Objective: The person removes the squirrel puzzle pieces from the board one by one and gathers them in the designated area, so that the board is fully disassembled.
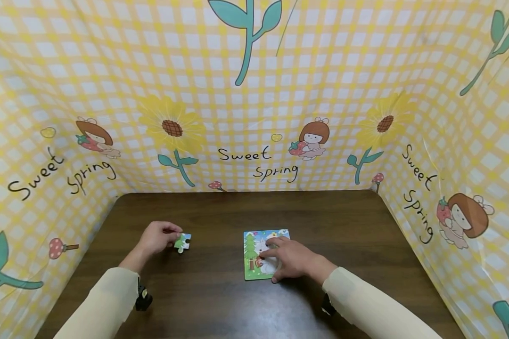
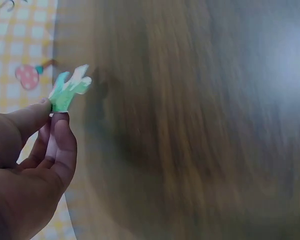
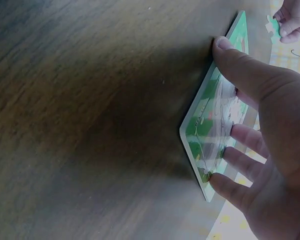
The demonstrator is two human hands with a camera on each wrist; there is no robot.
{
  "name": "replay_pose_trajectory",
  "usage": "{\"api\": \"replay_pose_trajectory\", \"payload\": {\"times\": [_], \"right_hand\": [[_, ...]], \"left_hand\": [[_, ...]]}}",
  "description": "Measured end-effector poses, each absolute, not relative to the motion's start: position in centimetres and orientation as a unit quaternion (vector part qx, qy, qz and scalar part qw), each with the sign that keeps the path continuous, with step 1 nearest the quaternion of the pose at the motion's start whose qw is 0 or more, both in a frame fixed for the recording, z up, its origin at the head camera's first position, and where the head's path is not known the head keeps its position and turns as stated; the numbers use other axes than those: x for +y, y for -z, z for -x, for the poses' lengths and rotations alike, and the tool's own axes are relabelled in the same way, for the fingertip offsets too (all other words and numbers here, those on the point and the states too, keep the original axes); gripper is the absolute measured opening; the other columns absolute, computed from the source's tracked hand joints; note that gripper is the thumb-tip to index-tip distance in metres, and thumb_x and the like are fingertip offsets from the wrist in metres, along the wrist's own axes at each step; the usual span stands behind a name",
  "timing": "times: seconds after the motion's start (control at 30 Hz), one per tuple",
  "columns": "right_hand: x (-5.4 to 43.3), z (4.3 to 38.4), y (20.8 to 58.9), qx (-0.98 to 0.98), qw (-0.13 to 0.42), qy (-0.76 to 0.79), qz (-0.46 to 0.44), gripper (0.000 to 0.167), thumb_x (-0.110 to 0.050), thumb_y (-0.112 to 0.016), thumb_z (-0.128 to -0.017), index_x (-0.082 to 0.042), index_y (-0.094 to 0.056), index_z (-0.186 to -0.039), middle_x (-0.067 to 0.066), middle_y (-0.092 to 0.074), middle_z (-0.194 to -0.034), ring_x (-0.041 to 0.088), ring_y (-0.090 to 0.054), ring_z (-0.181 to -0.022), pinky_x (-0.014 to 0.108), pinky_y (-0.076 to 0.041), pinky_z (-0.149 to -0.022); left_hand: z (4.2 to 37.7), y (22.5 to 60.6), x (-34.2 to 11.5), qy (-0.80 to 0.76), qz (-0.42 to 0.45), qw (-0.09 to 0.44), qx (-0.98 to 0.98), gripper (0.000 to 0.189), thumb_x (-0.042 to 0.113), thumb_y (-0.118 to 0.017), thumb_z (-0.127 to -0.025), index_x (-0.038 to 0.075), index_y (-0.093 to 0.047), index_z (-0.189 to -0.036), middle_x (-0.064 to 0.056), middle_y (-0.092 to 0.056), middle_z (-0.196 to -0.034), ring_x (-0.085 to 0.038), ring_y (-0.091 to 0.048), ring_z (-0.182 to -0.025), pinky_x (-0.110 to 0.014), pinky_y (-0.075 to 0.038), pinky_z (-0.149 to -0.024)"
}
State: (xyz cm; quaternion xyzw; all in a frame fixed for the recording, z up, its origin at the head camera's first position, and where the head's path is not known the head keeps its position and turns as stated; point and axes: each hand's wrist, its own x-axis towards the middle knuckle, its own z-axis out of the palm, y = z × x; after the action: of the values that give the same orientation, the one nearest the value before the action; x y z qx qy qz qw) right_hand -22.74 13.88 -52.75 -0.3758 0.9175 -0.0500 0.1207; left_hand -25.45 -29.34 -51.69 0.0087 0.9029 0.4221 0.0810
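Note:
My left hand [image 1: 156,238] pinches a jigsaw piece [image 1: 180,241] between thumb and fingers, over the left part of the table. The piece is green with white and blue, with a rounded knob, and it stands out past the fingertips in the left wrist view. A square picture puzzle [image 1: 251,270], with a green tree and a small figure on it, lies right of the table's middle. Across its right side, my right hand [image 1: 294,260] has its fingers spread, fingertips on the picture and thumb [image 3: 224,45] at the near edge. That hand hides part of the picture.
The dark brown wooden table [image 1: 212,301] has rounded far corners. A yellow checked cloth [image 1: 246,113] with flowers and printed words hangs behind it and along both sides. Each wrist wears a dark strapped device [image 1: 143,299] near the sleeve.

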Motion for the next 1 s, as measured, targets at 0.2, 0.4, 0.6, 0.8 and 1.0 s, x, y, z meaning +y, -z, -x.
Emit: {"api": "replay_pose_trajectory", "payload": {"times": [0.2, 0.4, 0.6, 0.8, 1.0], "right_hand": [[13.9, 22.7, 52.8, 0.919, 0.124, 0.05, 0.37, 0.072, -0.058, -0.082, -0.081, -0.037, -0.057, -0.146, 0.005, -0.046, -0.156, 0.032, -0.042, -0.144, 0.049, -0.044, -0.111], [13.8, 22.8, 52.9, 0.921, 0.12, 0.049, 0.368, 0.073, -0.058, -0.082, -0.08, -0.038, -0.058, -0.145, 0.005, -0.046, -0.156, 0.032, -0.043, -0.144, 0.049, -0.044, -0.111], [13.9, 22.7, 53.0, 0.921, 0.116, 0.051, 0.369, 0.072, -0.057, -0.082, -0.08, -0.037, -0.058, -0.145, 0.005, -0.046, -0.156, 0.031, -0.043, -0.144, 0.047, -0.043, -0.112], [14.0, 22.7, 53.1, 0.92, 0.114, 0.051, 0.371, 0.072, -0.058, -0.082, -0.08, -0.037, -0.058, -0.145, 0.005, -0.046, -0.156, 0.031, -0.043, -0.144, 0.047, -0.042, -0.113], [14.1, 22.5, 53.1, 0.918, 0.107, 0.051, 0.378, 0.071, -0.057, -0.081, -0.082, -0.035, -0.058, -0.145, 0.006, -0.046, -0.156, 0.03, -0.043, -0.145, 0.047, -0.042, -0.113]], "left_hand": [[25.0, 52.1, -31.8, -0.395, 0.003, 0.082, 0.915, 0.021, 0.008, -0.066, -0.098, -0.004, -0.072, -0.114, -0.016, -0.072, -0.102, -0.02, -0.066, -0.081, -0.036, -0.057, -0.069], [24.8, 52.4, -33.0, -0.359, 0.003, 0.072, 0.931, 0.017, 0.008, -0.068, -0.097, -0.003, -0.075, -0.107, -0.015, -0.072, -0.096, -0.022, -0.066, -0.077, -0.032, -0.054, -0.063], [25.4, 52.8, -33.2, -0.294, -0.024, 0.061, 0.953, 0.011, 0.012, -0.069, -0.095, 0.005, -0.077, -0.1, -0.009, -0.073, -0.094, -0.022, -0.063, -0.084, -0.039, -0.05, -0.072], [25.9, 53.6, -33.0, -0.263, -0.042, 0.053, 0.962, 0.008, 0.011, -0.07, -0.093, 0.008, -0.077, -0.093, -0.005, -0.072, -0.09, -0.022, -0.062, -0.086, -0.045, -0.05, -0.078], [25.8, 53.4, -32.7, -0.257, -0.039, 0.048, 0.964, 0.007, 0.01, -0.07, -0.092, 0.007, -0.077, -0.092, -0.006, -0.072, -0.089, -0.023, -0.062, -0.086, -0.046, -0.049, -0.079]]}}
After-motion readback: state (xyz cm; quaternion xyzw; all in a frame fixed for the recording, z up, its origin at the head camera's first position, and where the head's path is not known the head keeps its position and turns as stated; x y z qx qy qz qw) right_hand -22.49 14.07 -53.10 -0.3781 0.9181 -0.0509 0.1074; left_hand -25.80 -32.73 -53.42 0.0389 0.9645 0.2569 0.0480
